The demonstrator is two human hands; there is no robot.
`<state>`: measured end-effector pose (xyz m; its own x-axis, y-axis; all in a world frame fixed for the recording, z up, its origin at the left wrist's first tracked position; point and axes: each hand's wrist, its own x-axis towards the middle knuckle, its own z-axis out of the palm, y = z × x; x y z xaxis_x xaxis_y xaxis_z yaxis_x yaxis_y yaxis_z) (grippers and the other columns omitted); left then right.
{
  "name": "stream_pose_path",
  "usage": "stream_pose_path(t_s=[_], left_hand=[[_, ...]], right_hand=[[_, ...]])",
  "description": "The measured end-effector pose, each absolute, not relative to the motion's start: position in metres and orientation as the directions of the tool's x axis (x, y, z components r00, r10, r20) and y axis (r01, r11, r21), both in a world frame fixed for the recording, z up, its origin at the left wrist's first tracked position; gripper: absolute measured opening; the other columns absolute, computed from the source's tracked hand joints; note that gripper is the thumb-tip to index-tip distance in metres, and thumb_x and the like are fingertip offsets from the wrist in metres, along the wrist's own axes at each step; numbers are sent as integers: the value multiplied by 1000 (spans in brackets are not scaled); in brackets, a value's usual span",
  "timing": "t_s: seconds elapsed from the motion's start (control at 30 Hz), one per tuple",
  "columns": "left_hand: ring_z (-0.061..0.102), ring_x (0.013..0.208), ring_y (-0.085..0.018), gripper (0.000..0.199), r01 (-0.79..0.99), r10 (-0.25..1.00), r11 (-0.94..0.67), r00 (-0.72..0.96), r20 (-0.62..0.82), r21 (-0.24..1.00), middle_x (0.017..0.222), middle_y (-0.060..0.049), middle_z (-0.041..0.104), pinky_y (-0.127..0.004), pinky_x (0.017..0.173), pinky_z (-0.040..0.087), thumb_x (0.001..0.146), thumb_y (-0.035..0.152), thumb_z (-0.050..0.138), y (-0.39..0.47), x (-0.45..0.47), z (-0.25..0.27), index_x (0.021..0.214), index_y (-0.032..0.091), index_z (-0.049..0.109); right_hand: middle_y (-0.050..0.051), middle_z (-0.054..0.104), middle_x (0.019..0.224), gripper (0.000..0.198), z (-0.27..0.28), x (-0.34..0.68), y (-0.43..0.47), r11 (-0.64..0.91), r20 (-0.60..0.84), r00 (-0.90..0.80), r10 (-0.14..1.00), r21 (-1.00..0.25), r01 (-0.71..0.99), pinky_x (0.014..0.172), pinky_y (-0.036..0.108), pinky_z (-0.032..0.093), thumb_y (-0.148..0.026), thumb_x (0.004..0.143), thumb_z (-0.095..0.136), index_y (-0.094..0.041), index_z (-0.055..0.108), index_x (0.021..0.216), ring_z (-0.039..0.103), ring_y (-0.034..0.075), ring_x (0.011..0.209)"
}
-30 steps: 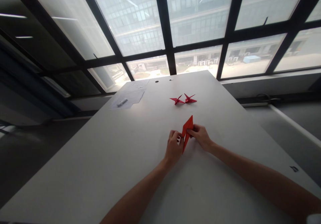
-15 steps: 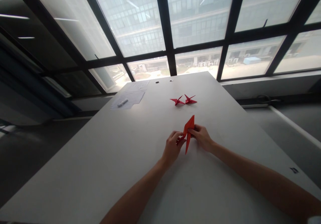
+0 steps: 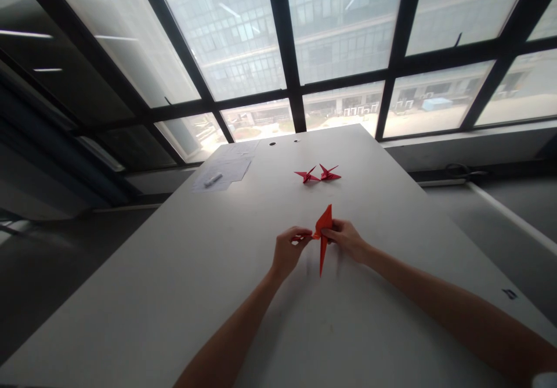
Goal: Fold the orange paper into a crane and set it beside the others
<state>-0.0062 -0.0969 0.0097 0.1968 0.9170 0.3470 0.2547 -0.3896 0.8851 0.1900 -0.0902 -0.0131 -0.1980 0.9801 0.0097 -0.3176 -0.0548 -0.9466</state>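
Note:
An orange-red origami crane (image 3: 324, 220) is held between my two hands above the white table. My left hand (image 3: 289, 250) pinches a thin folded point on its left side, with the thumb and fingers pressed together. On the other side, my right hand (image 3: 347, 239) grips the body near its middle. One long narrow flap hangs down toward me and a broader one points up and away. Beyond the hands, two darker red origami cranes, a left one (image 3: 307, 176) and a right one (image 3: 329, 173), rest side by side on the table.
White sheets of paper (image 3: 230, 165) lie at the table's far left, with a small whitish tube-like object (image 3: 213, 180) on them. A round dark hole (image 3: 272, 144) is near the far edge of the table (image 3: 195, 260). Large windows rise behind it.
My left hand has moved left, drawing the thin point sideways from the crane's body. The crane has shifted slightly left and turned, its lower flap now hanging nearly straight toward me.

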Motion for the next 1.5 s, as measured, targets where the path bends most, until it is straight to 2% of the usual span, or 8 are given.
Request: stream_pose_path(t_s=[0.13, 0.3, 0.5, 0.63, 0.83, 1.03, 1.4, 1.5], left_hand=[[68, 86, -19, 33, 182, 891, -439, 217, 399, 880, 94, -7, 71, -30, 76, 56, 80, 29, 77, -100, -3, 8, 110, 19, 69], [64, 95, -19, 13, 255, 718, -693, 331, 613, 674, 101, -9, 69, -33, 84, 53, 88, 24, 69, -103, 0, 7, 100, 23, 75], [60, 90, -19, 22, 291, 611, -792, 386, 691, 537, 93, -6, 72, -34, 81, 52, 90, 16, 64, -102, -3, 6, 107, 26, 73], [60, 86, -18, 14, 252, 695, -713, 381, 610, 654, 87, -6, 70, -32, 78, 51, 90, 21, 66, -102, -2, 6, 100, 24, 75], [64, 81, -17, 20, 20, 927, -309, 229, 296, 951, 87, -6, 68, -28, 73, 52, 84, 34, 71, -99, 7, -5, 93, 16, 68], [62, 82, -14, 33, -156, 958, -213, 160, 237, 965, 93, -2, 61, -24, 69, 52, 76, 36, 78, -103, 14, -8, 91, 18, 54], [64, 77, -17, 36, 1, 967, -183, 182, 180, 983, 85, -7, 68, -27, 71, 53, 76, 46, 77, -105, 12, -7, 86, 13, 66], [63, 73, -15, 48, -98, 983, -124, 126, 136, 987, 80, -3, 67, -26, 70, 52, 75, 43, 79, -105, 12, -7, 111, 16, 63]], right_hand=[[6, 71, 90, 34, -9, 190, -91, -119, -30, -216, 976, -904, -411, 72, 32, 48, -39, 67, 83, -16, 72, 90, 63, 19, 78], [7, 70, 93, 34, -6, 192, -94, -182, -24, -315, 949, -856, -483, 80, 36, 49, -39, 67, 85, -17, 72, 89, 63, 20, 83], [5, 69, 91, 32, -10, 193, -94, -247, -67, -367, 928, -847, -471, 79, 33, 47, -39, 68, 85, -18, 73, 90, 61, 17, 81], [4, 69, 89, 35, -7, 193, -95, -268, -92, -376, 922, -853, -448, 77, 32, 46, -40, 65, 87, -18, 73, 88, 59, 17, 80], [5, 69, 86, 34, -6, 193, -97, -193, -21, -422, 906, -909, -369, 67, 27, 43, -40, 67, 85, -18, 75, 92, 58, 15, 74], [5, 70, 85, 39, -9, 189, -97, -58, 45, -404, 914, -970, -238, 64, 27, 43, -46, 68, 82, -18, 77, 94, 57, 16, 71], [2, 66, 72, 30, 1, 187, -98, 57, 106, -263, 959, -981, -185, 57, 26, 41, -42, 71, 79, -16, 74, 85, 53, 13, 61], [2, 66, 71, 32, 4, 184, -101, 79, 113, -235, 965, -985, -151, 56, 27, 41, -43, 70, 78, -15, 74, 85, 52, 14, 59]])
